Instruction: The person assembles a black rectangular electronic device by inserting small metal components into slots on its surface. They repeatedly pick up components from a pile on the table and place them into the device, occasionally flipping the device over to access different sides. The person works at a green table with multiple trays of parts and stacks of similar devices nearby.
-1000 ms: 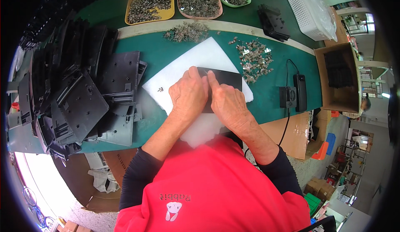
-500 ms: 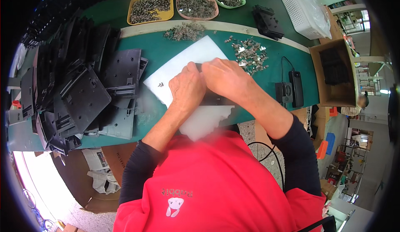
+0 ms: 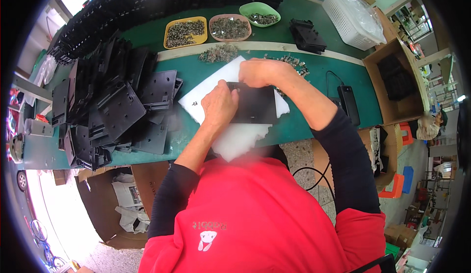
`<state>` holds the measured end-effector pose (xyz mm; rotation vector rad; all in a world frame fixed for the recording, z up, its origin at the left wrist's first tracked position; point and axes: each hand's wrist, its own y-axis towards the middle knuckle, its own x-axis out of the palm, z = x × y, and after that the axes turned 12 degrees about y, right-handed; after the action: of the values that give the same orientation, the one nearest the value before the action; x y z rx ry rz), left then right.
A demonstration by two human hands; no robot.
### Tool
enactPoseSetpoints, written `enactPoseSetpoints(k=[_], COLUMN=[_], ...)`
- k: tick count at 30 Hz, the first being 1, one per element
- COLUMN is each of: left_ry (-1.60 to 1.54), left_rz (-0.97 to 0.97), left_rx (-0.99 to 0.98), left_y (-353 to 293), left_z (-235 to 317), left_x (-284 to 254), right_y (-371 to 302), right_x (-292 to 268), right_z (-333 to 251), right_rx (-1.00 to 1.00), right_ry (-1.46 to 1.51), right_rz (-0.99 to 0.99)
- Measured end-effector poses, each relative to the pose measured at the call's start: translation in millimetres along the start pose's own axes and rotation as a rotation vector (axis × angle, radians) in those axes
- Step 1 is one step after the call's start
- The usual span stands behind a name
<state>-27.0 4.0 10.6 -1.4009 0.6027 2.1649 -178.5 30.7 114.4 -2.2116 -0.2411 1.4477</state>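
Note:
A flat black plastic panel point(image 3: 256, 105) lies on a white foam sheet point(image 3: 208, 86) in front of me. My left hand point(image 3: 220, 105) is closed on the panel's left edge, thumb toward its upper corner. At the panel's far edge, my right hand point(image 3: 262, 72) has its fingers curled in; what they hold, if anything, is hidden. One small metal piece point(image 3: 195, 103) rests on the foam beside my left hand. Loose small metal parts point(image 3: 219, 53) lie beyond the foam, and more metal parts point(image 3: 294, 63) are partly covered by my right hand and forearm.
Black panels point(image 3: 122, 111) are piled at the left. Behind a wooden strip point(image 3: 196, 50) stand a yellow tray point(image 3: 202, 37), a pink tray point(image 3: 248, 37) and a green tray point(image 3: 243, 9) of metal parts. Rightward are a black device point(image 3: 349, 105), a white basket point(image 3: 338, 23) and a cardboard box point(image 3: 417, 84).
My right hand has moved away from my left, toward the panel's far edge, baring more of the panel. My left hand stays at its left edge. The whole view has shifted slightly.

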Motion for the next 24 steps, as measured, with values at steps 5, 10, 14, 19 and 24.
enactPoseSetpoints(k=[5,10,14,19,24], left_ry=[0.005,0.041,-0.029,0.059,-0.029], left_rz=[-0.003,-0.039,-0.132,-0.08,-0.018], left_rx=[0.002,0.092,0.291,0.388,0.351], left_y=[-4.2,5.6,23.6,41.7,34.9], left_z=[4.1,-1.5,-7.9,6.0,2.4], left_x=[3.2,-4.9,-21.9,-16.2,-13.6], right_y=[-9.6,-29.1,-16.9,45.4,92.1], right_x=[47.7,77.6,70.2,47.1,38.3], right_z=[61.3,76.7,100.2,112.2,105.6], right_rx=[-0.226,-0.276,-0.211,-0.108,-0.087], right_ry=[0.141,0.346,0.514,0.507,0.421], right_rz=[0.217,0.429,0.567,0.786,0.785])
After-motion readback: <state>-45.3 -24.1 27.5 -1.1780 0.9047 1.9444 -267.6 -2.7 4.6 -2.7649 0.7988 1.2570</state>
